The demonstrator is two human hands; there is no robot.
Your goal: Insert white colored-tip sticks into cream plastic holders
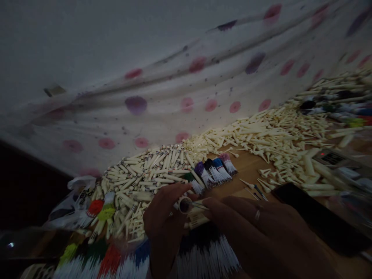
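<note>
My left hand [164,228] is closed on a small cream tube-shaped piece [185,205], its round dark end turned to me. My right hand [261,232], with a ring on one finger, pinches a thin pin [200,205] whose tip meets that piece. Both hands hover over bundles of white pins with coloured tips [139,259] at the near edge. A heap of cream pegs with black stripes [148,174] lies just beyond my left hand.
A long pile of plain cream pegs [276,135] runs to the right along the wooden table [247,170]. Small coloured-tip bundles [215,170] lie ahead. A dark phone [314,217] and a small scale [331,158] sit at right. A spotted white cloth [174,85] hangs behind.
</note>
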